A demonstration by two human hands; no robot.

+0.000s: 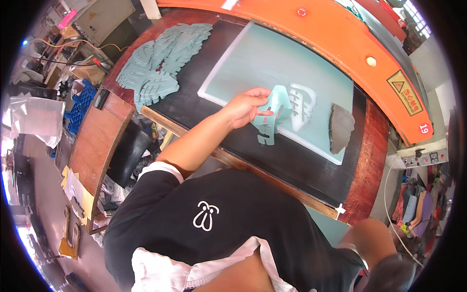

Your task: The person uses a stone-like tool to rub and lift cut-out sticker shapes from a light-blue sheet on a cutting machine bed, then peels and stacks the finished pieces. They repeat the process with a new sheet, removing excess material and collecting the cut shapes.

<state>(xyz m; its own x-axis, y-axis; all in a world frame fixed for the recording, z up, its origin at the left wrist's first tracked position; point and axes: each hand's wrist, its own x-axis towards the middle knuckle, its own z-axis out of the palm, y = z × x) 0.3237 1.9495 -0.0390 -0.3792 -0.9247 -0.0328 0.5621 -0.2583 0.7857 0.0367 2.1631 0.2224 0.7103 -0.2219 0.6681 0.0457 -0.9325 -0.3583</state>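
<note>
My left hand (245,104) reaches over a black cutting bed (204,102) and grips a pale teal cut-out piece (271,117) with slotted fingers, lifted at the near edge of a large teal foam sheet (272,58). Just right of the piece, the sheet shows a pale hole of the same shape (302,104). A grey curved slab (340,127) lies on the sheet further right. My right hand is out of sight; only a forearm (369,238) shows at the lower right.
A fanned pile of several teal cut pieces (158,63) lies at the bed's far left. An orange machine arm (340,34) curves over the back. A grey control box (422,158) sits at right, a brown side table (97,141) and blue crate (80,102) at left.
</note>
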